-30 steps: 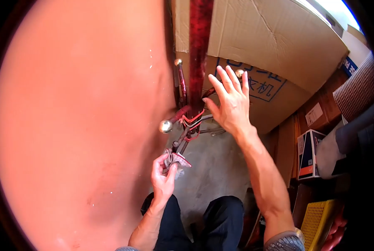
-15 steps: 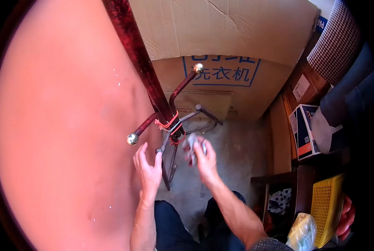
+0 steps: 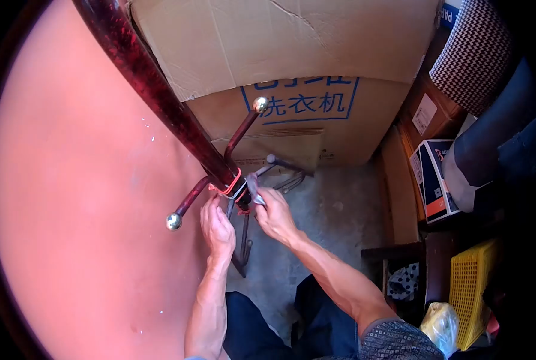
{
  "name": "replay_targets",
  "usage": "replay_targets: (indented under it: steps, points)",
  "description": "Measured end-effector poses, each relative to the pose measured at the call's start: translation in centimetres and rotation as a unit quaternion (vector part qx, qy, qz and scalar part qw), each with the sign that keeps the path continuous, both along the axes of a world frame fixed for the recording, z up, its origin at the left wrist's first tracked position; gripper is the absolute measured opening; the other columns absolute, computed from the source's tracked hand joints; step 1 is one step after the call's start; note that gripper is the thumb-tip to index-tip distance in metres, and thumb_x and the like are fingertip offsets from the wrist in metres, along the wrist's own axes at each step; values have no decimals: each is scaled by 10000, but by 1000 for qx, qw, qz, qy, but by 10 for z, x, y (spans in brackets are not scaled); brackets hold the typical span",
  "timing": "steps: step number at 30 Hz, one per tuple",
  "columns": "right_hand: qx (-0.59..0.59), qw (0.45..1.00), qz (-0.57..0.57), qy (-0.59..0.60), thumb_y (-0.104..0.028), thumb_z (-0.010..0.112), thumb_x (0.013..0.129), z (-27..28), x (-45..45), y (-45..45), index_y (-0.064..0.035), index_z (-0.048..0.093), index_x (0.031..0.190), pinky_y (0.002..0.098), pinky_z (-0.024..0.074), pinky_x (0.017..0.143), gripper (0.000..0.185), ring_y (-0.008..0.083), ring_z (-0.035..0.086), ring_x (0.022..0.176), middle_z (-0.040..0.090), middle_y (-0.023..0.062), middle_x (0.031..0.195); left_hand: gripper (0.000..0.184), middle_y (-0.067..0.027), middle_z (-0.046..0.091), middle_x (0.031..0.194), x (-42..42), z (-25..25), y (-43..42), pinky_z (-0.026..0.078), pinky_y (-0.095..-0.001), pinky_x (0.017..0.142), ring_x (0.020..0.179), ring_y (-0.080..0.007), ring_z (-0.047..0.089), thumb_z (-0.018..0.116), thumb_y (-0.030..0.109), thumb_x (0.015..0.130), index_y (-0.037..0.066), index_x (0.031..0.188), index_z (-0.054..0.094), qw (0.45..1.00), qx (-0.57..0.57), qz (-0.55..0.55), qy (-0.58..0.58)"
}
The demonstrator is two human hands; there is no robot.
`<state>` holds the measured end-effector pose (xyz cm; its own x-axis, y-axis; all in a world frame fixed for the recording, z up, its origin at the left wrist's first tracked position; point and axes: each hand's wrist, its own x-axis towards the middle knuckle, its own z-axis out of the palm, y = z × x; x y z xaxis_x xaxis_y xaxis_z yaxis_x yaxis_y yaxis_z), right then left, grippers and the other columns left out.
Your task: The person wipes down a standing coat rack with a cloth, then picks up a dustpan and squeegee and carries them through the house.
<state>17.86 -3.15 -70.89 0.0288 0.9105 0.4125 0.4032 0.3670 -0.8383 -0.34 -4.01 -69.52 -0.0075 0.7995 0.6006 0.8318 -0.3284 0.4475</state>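
Left hand (image 3: 218, 230): center of frame, fingers lightly bent and pointing up. Left forearm (image 3: 208, 309): near vertical, rising from bottom edge. Right hand (image 3: 274, 216): right of the left hand, apart, fingers pinched; exact fingertip position appears unclear. Right forearm (image 3: 334, 273): slants up-left from lower right, wrist nearly straight.

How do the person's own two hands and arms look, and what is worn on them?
The left hand and right hand are bare: no gloves, no watch visible. Both forearms are uncovered. A dark grey sleeve with a small, light pattern ends near the right elbow.
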Motion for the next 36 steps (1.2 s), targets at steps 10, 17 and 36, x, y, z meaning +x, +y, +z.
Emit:
replay_targets:
  steps: [10, 17, 36]
  points:
    - [105, 977, -55, -179, -108, 684, 802, 32, 7, 58, 8, 633, 1315, 469, 465, 1031, 529, 340, 539, 1322, 622, 176, 1372, 280, -210, 673, 1253, 3, 2, -1, 490, -462, 1026, 1165, -387, 628, 494, -11, 1002, -43, 1246, 628, 1000, -23, 8, -8]
    - [172, 888, 2, -427, -134, 687, 809, 37, 33, 44, 32, 640, 1294, 382, 464, 954, 514, 293, 560, 1233, 631, 151, 1322, 257, -190, 687, 1211, 3, 5, -1, 486, -489, 1031, 1130, -400, 632, 521, -2, 983, -12, 1214, 635, 999, -35, 17, 0]
    - [249, 760, 13, -600, -233, 626, 875, 48, 61, 68, -27, 733, 1196, 363, 423, 884, 396, 223, 535, 1179, 629, 88, 1284, 245, -179, 685, 1228, 0, 5, -2, 498, -482, 997, 1144, -391, 638, 538, -7, 965, 1, 1179, 655, 1000, -24, 1, -8]
